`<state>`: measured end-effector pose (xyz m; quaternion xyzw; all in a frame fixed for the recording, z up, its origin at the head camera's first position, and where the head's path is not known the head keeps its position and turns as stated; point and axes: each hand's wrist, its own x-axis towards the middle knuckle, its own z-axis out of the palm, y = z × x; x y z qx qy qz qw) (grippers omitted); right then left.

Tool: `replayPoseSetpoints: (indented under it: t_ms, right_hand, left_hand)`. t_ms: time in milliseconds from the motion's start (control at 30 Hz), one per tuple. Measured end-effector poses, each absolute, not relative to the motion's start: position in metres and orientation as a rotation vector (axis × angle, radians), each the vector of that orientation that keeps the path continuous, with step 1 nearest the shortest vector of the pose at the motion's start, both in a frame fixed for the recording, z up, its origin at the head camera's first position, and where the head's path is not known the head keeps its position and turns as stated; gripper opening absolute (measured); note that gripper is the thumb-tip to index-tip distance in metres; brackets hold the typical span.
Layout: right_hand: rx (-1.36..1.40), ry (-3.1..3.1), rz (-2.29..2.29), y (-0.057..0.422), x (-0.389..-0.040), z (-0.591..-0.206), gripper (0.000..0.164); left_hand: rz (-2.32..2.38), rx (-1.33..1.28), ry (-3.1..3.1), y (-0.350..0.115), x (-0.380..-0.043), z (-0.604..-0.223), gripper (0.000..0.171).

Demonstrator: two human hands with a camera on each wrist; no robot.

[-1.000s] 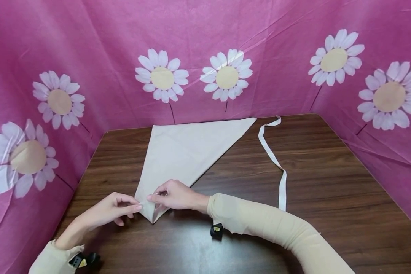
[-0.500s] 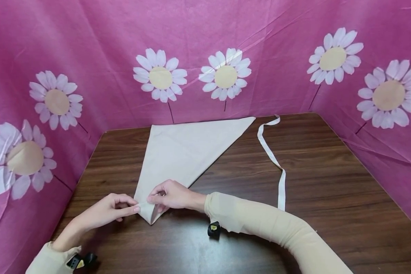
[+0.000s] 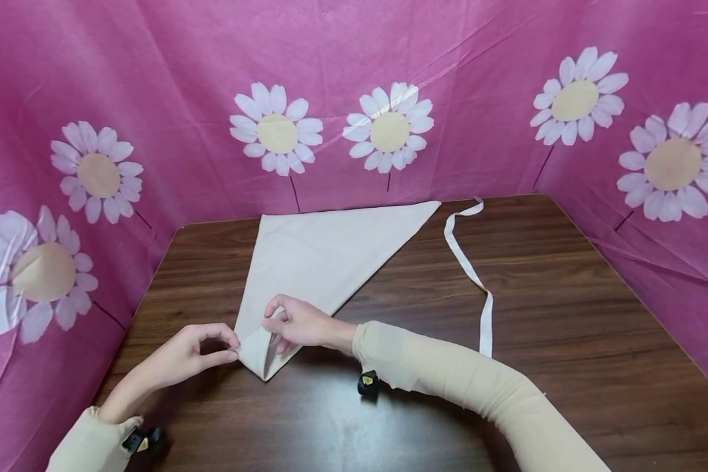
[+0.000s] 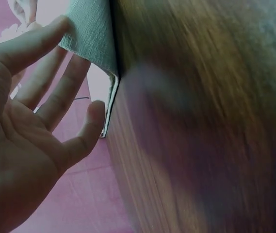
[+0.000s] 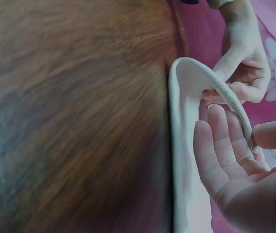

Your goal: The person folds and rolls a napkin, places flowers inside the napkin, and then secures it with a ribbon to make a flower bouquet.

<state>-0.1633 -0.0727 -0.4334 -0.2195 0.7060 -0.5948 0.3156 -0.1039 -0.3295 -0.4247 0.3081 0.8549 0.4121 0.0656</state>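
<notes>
A beige cloth, folded to roughly a triangle, lies flat on the brown wooden table. Its near corner is folded up and over, leaving a small open loop at the fold. My right hand pinches the edge of this turned-up flap between thumb and fingers; in the right wrist view the other fingers sit inside the loop of cloth. At the cloth's left edge, my left hand pinches the fold's side, its thumb on the fabric and fingers behind it in the left wrist view.
A narrow white ribbon lies loosely curved on the table, right of the cloth. Pink curtains with printed daisies surround the table's back and sides. Black straps with small devices hang at both sleeves' wrists.
The right hand has moved slightly up and away with the flap's edge, so the turned-up fold is larger. The left hand stays at the left edge, its thumb and forefinger arched wider apart.
</notes>
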Motion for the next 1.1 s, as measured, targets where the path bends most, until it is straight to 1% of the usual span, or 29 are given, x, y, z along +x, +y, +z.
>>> replayPoseSetpoints:
  t_ms: [100, 200, 367, 500, 633, 800, 1100]
  right_hand:
    - [-0.603, 1.954, -1.514, -0.073, -0.164, -0.436, 0.015]
    - [-0.636, 2.035, -1.464, -0.074, -0.166, -0.439, 0.018]
    - [-0.661, 2.08, -1.419, -0.078, -0.169, -0.441, 0.015]
    - [-0.657, 2.066, -1.409, -0.081, -0.168, -0.444, 0.006]
    - [-0.661, 2.011, -1.402, -0.085, -0.164, -0.447, 0.011]
    - [-0.706, 2.04, -1.323, -0.089, -0.16, -0.449, 0.01]
    - [-0.588, 1.944, -1.33, -0.098, -0.15, -0.443, 0.011]
  left_hand:
    - [1.236, 0.911, 2.53, -0.332, -0.107, -0.425, 0.017]
    - [1.221, 0.918, 2.489, -0.334, -0.109, -0.426, 0.02]
    - [1.208, 0.943, 2.459, -0.335, -0.112, -0.427, 0.025]
    - [1.201, 0.942, 2.453, -0.334, -0.113, -0.429, 0.026]
    - [1.202, 0.925, 2.442, -0.336, -0.112, -0.43, 0.024]
    - [1.198, 0.918, 2.411, -0.338, -0.111, -0.431, 0.025]
    - [1.288, 0.918, 2.269, -0.338, -0.109, -0.432, 0.026]
